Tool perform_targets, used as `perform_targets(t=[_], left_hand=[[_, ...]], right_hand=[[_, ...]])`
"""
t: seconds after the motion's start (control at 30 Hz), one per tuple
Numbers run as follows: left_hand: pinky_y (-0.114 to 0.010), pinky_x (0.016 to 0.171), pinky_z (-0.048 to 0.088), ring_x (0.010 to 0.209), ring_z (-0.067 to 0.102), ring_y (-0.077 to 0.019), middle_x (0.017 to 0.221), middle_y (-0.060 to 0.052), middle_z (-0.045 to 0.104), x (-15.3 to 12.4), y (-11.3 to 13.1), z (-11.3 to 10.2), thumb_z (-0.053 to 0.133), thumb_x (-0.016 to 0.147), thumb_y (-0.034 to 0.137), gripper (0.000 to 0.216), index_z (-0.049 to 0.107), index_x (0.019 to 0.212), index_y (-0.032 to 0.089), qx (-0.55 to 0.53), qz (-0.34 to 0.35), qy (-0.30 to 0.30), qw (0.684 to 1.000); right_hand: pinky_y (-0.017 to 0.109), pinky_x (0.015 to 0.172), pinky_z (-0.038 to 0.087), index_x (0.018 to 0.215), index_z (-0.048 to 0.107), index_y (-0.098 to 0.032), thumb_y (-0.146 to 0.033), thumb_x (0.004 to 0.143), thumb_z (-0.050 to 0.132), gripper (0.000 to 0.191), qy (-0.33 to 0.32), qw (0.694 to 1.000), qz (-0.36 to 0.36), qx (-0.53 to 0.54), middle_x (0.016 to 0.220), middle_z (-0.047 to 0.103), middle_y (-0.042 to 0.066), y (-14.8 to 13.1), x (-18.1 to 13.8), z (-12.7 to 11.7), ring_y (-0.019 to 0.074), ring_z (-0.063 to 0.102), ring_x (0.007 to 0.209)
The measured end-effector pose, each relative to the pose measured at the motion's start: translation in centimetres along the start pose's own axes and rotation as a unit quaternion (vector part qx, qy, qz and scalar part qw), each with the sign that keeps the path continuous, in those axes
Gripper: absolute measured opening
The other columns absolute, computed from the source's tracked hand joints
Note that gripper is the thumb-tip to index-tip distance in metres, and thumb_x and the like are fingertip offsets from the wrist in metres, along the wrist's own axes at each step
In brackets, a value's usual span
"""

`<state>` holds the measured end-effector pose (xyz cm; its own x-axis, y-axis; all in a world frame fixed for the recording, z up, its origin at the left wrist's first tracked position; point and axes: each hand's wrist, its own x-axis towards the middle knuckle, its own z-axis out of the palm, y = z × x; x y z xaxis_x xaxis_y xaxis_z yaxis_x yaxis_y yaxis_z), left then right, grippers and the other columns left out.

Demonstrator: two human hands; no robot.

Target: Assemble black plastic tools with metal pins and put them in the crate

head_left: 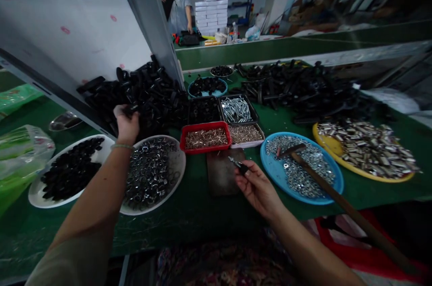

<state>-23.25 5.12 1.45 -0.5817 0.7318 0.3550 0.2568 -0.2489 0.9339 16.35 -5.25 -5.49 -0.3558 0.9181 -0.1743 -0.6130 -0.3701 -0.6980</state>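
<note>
Just right of the frame's centre, between my right hand's [259,187] thumb and fingers, I pinch a small part [240,167], black at my end, with a slim shiny metal tip. Its long axis slants, tip toward the upper left, above a dark plate [219,178]. Left of centre, my left hand [127,124] grips a black piece [131,109] against a black heap [158,97]. A hammer [337,200] crosses the blue tray [274,165], its handle jutting toward the lower right corner.
</note>
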Motion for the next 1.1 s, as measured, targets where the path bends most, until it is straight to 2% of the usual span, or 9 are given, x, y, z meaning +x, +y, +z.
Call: perform_targets(t=[0.1,0.27,0.37,0.57,0.73,0.83,0.93,1.0,1.1], left_hand=[[-0.016,0.055,0.04,0.061,0.051,-0.0044,0.075,0.011,0.053,-5.2,2.7,2.5,0.065,0.079,0.016,0.034,0.046,0.105,0.027,-0.099,-0.13,-0.057,0.985],[-0.017,0.053,0.045,0.058,0.052,-0.0053,0.076,0.006,0.055,-18.6,5.7,6.7,0.076,0.072,0.025,0.043,0.051,0.108,0.025,-0.179,-0.314,-0.276,0.89],[-0.016,0.056,0.046,0.061,0.053,-0.0051,0.074,0.007,0.053,-22.9,6.3,8.2,0.075,0.073,0.025,0.04,0.048,0.103,0.024,-0.206,-0.371,-0.299,0.855],[-0.015,0.048,0.036,0.053,0.044,-0.0046,0.068,0.008,0.045,-24.2,6.4,9.2,0.066,0.08,0.026,0.031,0.045,0.103,0.022,-0.183,-0.367,-0.367,0.835],[-0.019,0.054,0.036,0.057,0.045,-0.0057,0.074,0.006,0.047,-24.6,6.1,8.3,0.063,0.081,0.026,0.029,0.048,0.104,0.021,-0.102,-0.26,-0.475,0.835],[-0.021,0.057,0.037,0.061,0.048,-0.0082,0.074,0.006,0.048,-25.1,6.4,7.7,0.061,0.082,0.023,0.03,0.046,0.108,0.022,-0.067,-0.226,-0.515,0.824],[-0.026,0.075,0.045,0.083,0.057,-0.0141,0.09,0.001,0.057,-25.6,6.7,7.4,0.071,0.075,0.024,0.041,0.047,0.109,0.022,-0.054,-0.18,-0.514,0.837],[-0.029,0.085,0.044,0.094,0.057,-0.0173,0.1,-0.001,0.058,-26.1,6.7,7.4,0.079,0.067,0.025,0.049,0.049,0.105,0.022,-0.047,-0.159,-0.504,0.848],[-0.029,0.079,0.046,0.083,0.059,-0.015,0.094,0.001,0.058,-26.8,6.5,7.6,0.079,0.067,0.026,0.048,0.049,0.103,0.022,-0.084,-0.193,-0.473,0.855]], right_hand=[[0.031,0.073,0.059,0.101,0.063,-0.024,-0.029,0.084,0.066,0.018,-0.031,0.97,-0.094,-0.223,0.088,0.073,0.003,-0.2,-0.8,0.1,0.0161,0.071,0.075],[0.041,0.094,0.052,0.116,0.064,-0.023,-0.016,0.089,0.05,0.032,-0.103,0.756,-0.254,-0.594,0.113,0.069,0.011,-0.4,-2.3,0.0,0.0225,0.065,0.106],[0.041,0.093,0.053,0.119,0.062,-0.023,-0.014,0.09,0.046,0.035,-0.129,0.711,-0.284,-0.631,0.118,0.067,0.012,0.0,-3.1,0.1,0.0229,0.064,0.109],[0.031,0.078,0.056,0.116,0.059,-0.022,-0.019,0.095,0.043,0.026,-0.113,0.823,-0.2,-0.52,0.094,0.072,0.006,-0.1,-4.5,-0.7,0.0164,0.07,0.086],[0.034,0.087,0.053,0.111,0.062,-0.022,-0.021,0.093,0.05,0.022,-0.221,0.807,-0.141,-0.53,0.105,0.07,0.007,-2.1,-5.1,-1.6,0.0177,0.067,0.098],[0.031,0.077,0.056,0.105,0.059,-0.019,-0.026,0.094,0.051,0.014,-0.215,0.888,-0.051,-0.403,0.09,0.071,0.004,-2.1,-5.2,-1.5,0.015,0.071,0.083],[0.029,0.066,0.058,0.107,0.049,-0.021,-0.033,0.087,0.064,0.028,-0.199,0.951,0.036,-0.234,0.082,0.071,0.0,-1.4,-5.1,-1.4,0.015,0.072,0.07],[0.026,0.06,0.057,0.109,0.044,-0.022,-0.035,0.08,0.073,0.043,-0.19,0.964,0.091,-0.159,0.079,0.071,-0.002,-0.9,-5.1,-1.4,0.0144,0.072,0.063],[0.022,0.057,0.056,0.107,0.044,-0.021,-0.034,0.077,0.077,0.046,-0.168,0.97,0.131,-0.12,0.078,0.073,-0.001,-0.5,-5.1,-1.3,0.0136,0.072,0.062]])
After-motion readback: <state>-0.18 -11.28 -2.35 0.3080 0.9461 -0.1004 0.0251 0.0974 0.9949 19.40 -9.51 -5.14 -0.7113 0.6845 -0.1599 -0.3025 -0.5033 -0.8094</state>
